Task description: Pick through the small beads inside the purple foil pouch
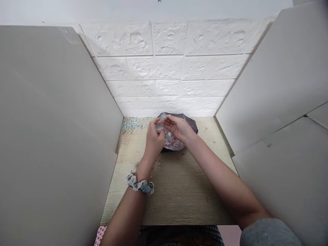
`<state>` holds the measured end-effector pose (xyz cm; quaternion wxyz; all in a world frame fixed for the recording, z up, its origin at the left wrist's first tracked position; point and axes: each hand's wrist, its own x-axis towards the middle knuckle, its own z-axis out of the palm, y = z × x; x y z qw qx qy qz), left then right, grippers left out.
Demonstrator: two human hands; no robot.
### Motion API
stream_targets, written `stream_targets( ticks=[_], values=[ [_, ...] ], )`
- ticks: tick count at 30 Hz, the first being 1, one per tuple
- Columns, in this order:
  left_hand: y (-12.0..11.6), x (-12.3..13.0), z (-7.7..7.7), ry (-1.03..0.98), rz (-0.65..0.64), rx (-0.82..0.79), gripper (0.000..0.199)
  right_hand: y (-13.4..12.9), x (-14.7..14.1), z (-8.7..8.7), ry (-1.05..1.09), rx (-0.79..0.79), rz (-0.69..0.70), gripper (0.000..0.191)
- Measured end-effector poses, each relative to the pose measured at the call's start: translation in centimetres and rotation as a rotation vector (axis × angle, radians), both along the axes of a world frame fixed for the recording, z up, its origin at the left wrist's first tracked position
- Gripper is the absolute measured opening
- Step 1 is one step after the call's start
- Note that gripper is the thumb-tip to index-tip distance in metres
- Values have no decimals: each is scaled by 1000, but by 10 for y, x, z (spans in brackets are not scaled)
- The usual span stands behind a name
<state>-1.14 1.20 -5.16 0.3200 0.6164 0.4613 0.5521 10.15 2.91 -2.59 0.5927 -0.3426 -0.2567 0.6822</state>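
A dark bowl with an angular rim (191, 122) stands at the back of the table, with many small red, pink and clear beads (171, 141) in it. Over its left side is my left hand (154, 137), fingers curved and thumb apart, with a gap between them. My right hand (178, 128) hovers above the bowl's middle, fingers stretched out and the palm partly showing. I see nothing held in either hand. Both hands cover part of the bowl. A blue and white scrunchie (139, 184) circles my left wrist.
Pale blue clear beads (134, 123) lie scattered at the back left of the wooden table (184, 191). A few loose ones lie at the right. Grey panels (56, 130) enclose both sides, and a white brick-patterned wall (167, 68) rises behind.
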Motion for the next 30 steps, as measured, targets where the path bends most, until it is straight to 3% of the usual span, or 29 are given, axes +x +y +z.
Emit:
stream_targets(
  ticks=[8,16,18,20,25,30],
  values=[
    [-3,-4,8,233,93,-98,16,0,1,1,-4,49,23,12],
    [-7,-7,11,348,107,-53,18,0,9,1,-167,74,117,8],
    [-7,-6,11,328,116,-63,19,2,16,2,-387,78,162,10],
    [-7,-6,11,301,122,-86,20,4,25,3,-739,126,190,13],
    [-7,-5,13,224,108,-141,19,2,41,6,-1614,374,111,15],
    [-6,-5,12,144,82,-187,21,-13,42,17,-1967,331,171,20]
  ],
)
